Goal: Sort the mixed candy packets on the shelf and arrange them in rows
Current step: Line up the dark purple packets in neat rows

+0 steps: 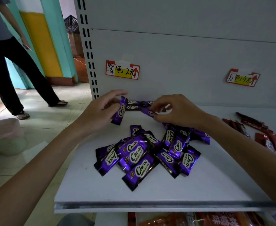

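— What do the hands hold?
— The left hand (99, 111) grips one tilted purple packet (120, 112). The right hand (176, 110) pinches a second packet (150, 112).
— And the others?
— The purple pile (143, 154) lies nearer than both hands, and the red packets (268, 139) lie to the right of the right hand.

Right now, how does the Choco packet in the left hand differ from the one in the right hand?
Pose: the left-hand packet stands steeply, almost on end; the right-hand packet lies close to level. Visibility: the left-hand packet shows its Choco logo plainly; fingers of the right hand cover much of the right-hand packet. Shared: both are purple Choco packets near the back row.
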